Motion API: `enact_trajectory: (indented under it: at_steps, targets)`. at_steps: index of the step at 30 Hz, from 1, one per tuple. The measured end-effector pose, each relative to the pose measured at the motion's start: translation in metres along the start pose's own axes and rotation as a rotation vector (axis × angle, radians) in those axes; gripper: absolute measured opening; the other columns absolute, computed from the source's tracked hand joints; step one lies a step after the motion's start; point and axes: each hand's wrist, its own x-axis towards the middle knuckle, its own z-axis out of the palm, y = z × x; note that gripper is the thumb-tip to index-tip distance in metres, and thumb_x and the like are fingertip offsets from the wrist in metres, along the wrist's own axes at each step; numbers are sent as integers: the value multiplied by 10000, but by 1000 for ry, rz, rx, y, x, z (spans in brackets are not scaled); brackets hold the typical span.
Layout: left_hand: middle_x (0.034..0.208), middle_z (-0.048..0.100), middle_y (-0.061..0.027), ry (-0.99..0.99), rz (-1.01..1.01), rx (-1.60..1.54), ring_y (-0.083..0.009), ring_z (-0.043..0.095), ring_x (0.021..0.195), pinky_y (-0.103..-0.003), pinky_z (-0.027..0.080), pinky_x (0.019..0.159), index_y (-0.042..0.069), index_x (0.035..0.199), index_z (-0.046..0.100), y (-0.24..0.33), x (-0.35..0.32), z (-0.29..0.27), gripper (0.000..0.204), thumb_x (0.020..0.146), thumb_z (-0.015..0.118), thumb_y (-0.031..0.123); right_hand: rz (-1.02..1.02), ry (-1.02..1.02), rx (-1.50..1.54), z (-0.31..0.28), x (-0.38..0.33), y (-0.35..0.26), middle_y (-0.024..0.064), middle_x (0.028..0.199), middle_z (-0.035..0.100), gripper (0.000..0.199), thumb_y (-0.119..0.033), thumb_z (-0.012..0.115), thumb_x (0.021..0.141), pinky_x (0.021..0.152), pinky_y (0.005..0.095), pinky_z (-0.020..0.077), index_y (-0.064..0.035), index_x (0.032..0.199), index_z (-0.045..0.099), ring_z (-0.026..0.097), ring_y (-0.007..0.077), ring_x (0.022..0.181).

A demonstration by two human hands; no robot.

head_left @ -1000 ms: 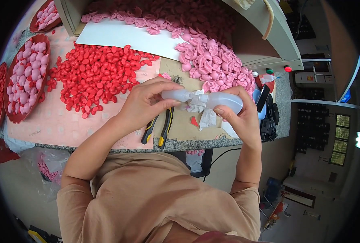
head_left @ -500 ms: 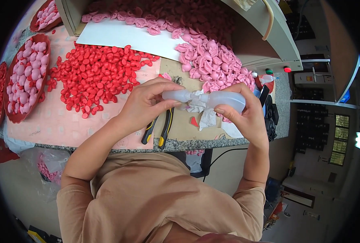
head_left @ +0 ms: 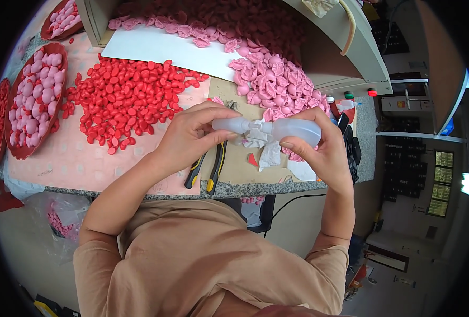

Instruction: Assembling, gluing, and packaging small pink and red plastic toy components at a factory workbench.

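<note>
Over the near edge of the table, my left hand pinches a small translucent white plastic bottle between thumb and fingers. My right hand is wrapped round a larger translucent plastic bottle. Both lie sideways with their narrow necks end to end; whether the tips touch I cannot tell. Crumpled white tissue shows just below the necks. Under my left hand are the black and yellow handles of pliers, their jaws hidden by the hand.
A heap of red bean-shaped pieces covers pink paper on the left. Pink folded pieces pile up behind the bottles, spilling from an open-fronted box. A red tray of pink and red pieces stands at far left.
My right forearm has swung slightly outward to the right. Both hands keep their grip, and the bottles hold nearly the same position.
</note>
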Motion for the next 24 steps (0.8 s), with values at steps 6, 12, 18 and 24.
enact_trajectory:
  at_steps: [6, 12, 18, 24]
  targets:
    - [1005, 580, -65, 1, 4, -30, -124, 588, 887, -245, 525, 733, 25, 1086, 622, -2, 0, 0, 292, 796, 655, 29, -17, -3, -25, -1, 0, -3, 21, 823, 590, 345, -204, 751, 761, 600, 202, 433, -11, 974, 561, 544, 62, 709]
    - [1005, 581, -64, 2, 10, -18, -125, 589, 885, -246, 525, 732, 26, 1088, 620, -3, 1, 1, 294, 796, 653, 27, -39, -3, -43, -2, 1, -1, 24, 825, 591, 341, -192, 750, 759, 602, 207, 439, -11, 977, 561, 551, 67, 709]
    - [1001, 584, -61, 6, 7, -11, -122, 588, 881, -242, 523, 722, 29, 1086, 623, -1, 0, 1, 296, 792, 656, 25, -28, -4, -41, -2, 1, -2, 27, 826, 594, 340, -189, 752, 756, 607, 210, 443, -9, 973, 561, 556, 73, 712]
    - [998, 585, -59, 9, 9, -25, -120, 590, 875, -239, 521, 717, 31, 1082, 626, -4, 0, 1, 296, 788, 659, 24, -39, 3, -54, -1, 1, -3, 28, 822, 594, 350, -196, 760, 747, 609, 213, 445, -9, 966, 562, 555, 75, 716]
